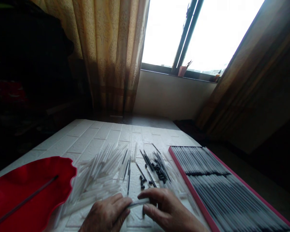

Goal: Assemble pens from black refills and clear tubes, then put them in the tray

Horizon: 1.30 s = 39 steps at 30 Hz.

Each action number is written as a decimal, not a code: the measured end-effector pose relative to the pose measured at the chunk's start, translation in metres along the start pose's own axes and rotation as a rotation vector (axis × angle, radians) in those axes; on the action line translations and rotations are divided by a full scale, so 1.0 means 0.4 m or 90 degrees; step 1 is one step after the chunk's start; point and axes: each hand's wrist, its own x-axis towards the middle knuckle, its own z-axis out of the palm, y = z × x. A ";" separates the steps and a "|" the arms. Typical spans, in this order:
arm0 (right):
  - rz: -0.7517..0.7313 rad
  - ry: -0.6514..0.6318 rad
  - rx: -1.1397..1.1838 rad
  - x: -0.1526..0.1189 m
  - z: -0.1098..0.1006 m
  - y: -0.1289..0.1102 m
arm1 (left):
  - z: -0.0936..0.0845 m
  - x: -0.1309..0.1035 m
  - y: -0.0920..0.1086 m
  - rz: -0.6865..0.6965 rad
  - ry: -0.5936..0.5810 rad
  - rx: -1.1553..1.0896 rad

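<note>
White table cover — both hands [145, 207] pinch a translucent tube [139, 202] between them.

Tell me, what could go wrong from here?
The left hand pinches a slim pale tube, with the right hand at its other end; it might slip between them. Small black pieces lie loose just beyond the fingers, so a knuckle could scatter them. The long thin rod slanting across the scalloped red dish might shift if the dish is bumped.
</note>
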 end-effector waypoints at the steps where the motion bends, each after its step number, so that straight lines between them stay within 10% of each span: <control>1: 0.011 -0.024 0.007 0.001 -0.003 -0.005 | -0.002 0.002 0.000 -0.002 -0.004 -0.007; 9: 0.008 -0.105 -0.098 0.008 0.001 -0.003 | -0.001 -0.019 -0.008 -0.026 -0.099 -0.072; 21: -0.147 -0.014 -0.209 0.028 0.063 0.065 | 0.030 -0.039 -0.028 -0.017 -0.047 -0.112; 39: -0.083 -0.030 -0.110 0.041 0.057 0.040 | 0.020 -0.032 -0.020 -0.037 -0.085 -0.102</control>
